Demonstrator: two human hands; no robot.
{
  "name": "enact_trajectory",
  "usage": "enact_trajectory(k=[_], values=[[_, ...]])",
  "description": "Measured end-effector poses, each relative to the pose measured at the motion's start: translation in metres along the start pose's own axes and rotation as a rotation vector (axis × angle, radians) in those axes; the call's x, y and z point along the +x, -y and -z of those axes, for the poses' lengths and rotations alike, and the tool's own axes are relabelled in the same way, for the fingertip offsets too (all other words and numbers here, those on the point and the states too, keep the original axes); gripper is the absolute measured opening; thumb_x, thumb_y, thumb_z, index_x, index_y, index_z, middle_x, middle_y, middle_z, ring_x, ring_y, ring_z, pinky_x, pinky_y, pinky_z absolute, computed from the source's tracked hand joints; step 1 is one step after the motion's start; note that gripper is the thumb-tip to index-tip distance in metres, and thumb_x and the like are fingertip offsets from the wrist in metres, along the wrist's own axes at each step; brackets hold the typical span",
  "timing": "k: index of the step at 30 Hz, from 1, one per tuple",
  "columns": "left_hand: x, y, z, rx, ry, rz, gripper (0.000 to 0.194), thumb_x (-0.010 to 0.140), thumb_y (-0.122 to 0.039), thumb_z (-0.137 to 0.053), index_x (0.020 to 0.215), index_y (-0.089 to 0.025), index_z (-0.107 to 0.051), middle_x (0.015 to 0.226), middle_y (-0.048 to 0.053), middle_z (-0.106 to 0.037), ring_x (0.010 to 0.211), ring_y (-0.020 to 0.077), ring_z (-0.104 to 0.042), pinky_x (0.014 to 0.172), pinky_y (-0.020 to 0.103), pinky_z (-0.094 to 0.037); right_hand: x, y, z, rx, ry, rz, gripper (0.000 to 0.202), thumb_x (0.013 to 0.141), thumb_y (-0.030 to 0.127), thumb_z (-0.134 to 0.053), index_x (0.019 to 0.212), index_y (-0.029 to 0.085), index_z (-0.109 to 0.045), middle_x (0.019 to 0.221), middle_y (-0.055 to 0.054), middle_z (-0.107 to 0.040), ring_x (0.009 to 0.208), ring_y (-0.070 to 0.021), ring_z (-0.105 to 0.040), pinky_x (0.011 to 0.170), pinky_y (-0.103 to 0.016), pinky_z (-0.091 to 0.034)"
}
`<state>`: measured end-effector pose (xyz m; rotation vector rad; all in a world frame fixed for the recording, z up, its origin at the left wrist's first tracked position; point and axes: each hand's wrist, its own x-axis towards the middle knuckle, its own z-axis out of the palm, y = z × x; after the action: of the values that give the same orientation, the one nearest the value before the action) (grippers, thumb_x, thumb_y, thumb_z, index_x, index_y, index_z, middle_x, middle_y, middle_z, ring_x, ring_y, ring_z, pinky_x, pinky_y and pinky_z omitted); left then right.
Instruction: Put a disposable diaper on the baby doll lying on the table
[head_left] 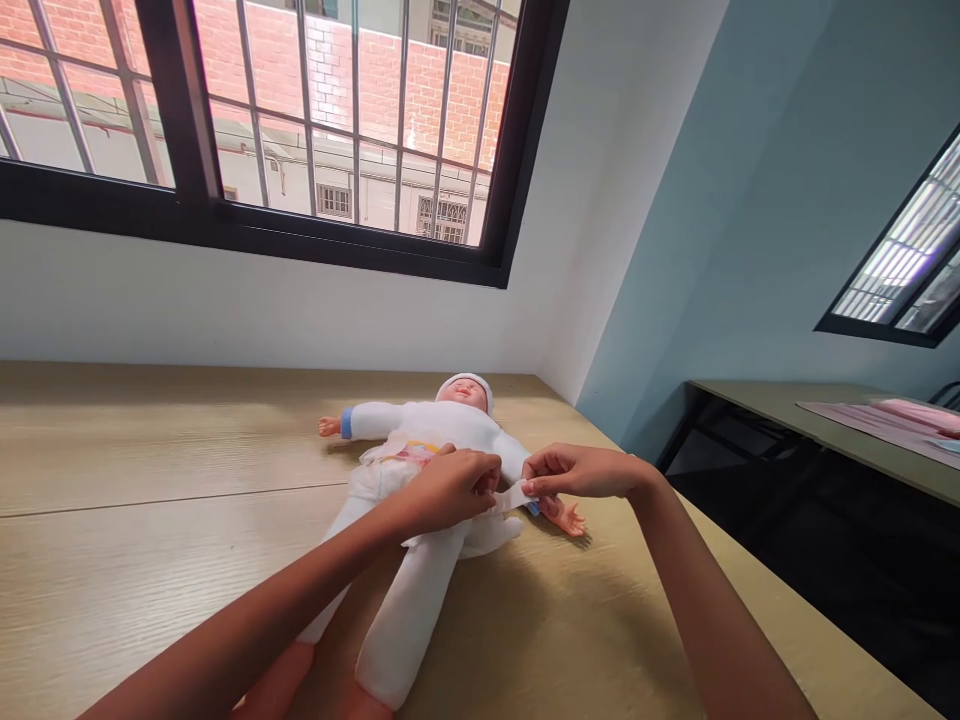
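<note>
A baby doll (409, 620) in white clothes and a white cap lies on its back, head toward the wall and legs toward me. Around its hips is a white diaper (375, 478) with a coloured print along the front waist. At the diaper's side on the right, my right hand (577, 472) pinches the end of a white diaper tab (513, 497), which is stretched out between my hands. My left hand (457, 487) reaches across the doll's hips, its fingers closed at the tab's inner end and the diaper's edge. The left fingertips are partly hidden.
The doll lies on a light wooden table (150, 590) with a seam across it, against a white wall. Above is a barred window (352, 110). At the right, beyond a dark gap, a second table (757, 405) bears pink cloth or paper (892, 420).
</note>
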<state>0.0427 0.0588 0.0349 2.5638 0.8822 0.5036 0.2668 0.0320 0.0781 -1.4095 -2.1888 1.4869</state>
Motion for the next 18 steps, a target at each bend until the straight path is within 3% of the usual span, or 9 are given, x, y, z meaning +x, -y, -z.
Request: enact_trajectory(k=[4,9,14,18], values=[[-0.001,-0.008,0.001,0.024,0.006,-0.02,0.006,0.074,-0.019,-0.061,0.079,-0.02,-0.058,0.078,0.0,-0.063,0.077,0.0209,-0.054,0.081,0.035,-0.041,0.002,0.001,-0.001,0.058,0.003,0.024,0.032,0.087,0.046,-0.064,0.081,0.015,-0.06,0.069,0.001,-0.062,0.065,-0.0115,-0.06,0.068,-0.023,-0.045],[-0.004,-0.013,0.004,0.124,0.032,-0.132,0.016,0.082,-0.012,-0.05,0.075,-0.02,-0.062,0.082,0.0,-0.067,0.077,0.0177,-0.058,0.083,0.034,-0.042,0.005,0.002,-0.003,0.102,-0.025,0.007,0.03,0.084,0.045,-0.065,0.082,0.015,-0.062,0.085,-0.004,-0.07,0.079,-0.0163,-0.068,0.08,-0.028,-0.048],[-0.012,-0.022,0.007,0.371,0.041,-0.157,0.027,0.079,-0.002,-0.046,0.067,-0.018,-0.065,0.086,0.003,-0.068,0.084,0.0205,-0.058,0.08,0.031,-0.043,0.009,0.005,-0.006,0.143,-0.148,-0.03,0.026,0.081,0.041,-0.065,0.076,0.016,-0.061,0.078,-0.003,-0.072,0.07,-0.0161,-0.069,0.071,-0.026,-0.051],[-0.025,-0.053,0.013,0.427,0.075,-0.081,0.022,0.092,-0.014,-0.048,0.095,-0.012,-0.07,0.101,0.011,-0.068,0.096,0.0234,-0.06,0.086,0.032,-0.047,0.018,0.003,-0.008,0.181,-0.292,-0.095,0.016,0.079,0.03,-0.059,0.073,0.016,-0.061,0.072,-0.003,-0.071,0.061,-0.0151,-0.068,0.063,-0.024,-0.05]])
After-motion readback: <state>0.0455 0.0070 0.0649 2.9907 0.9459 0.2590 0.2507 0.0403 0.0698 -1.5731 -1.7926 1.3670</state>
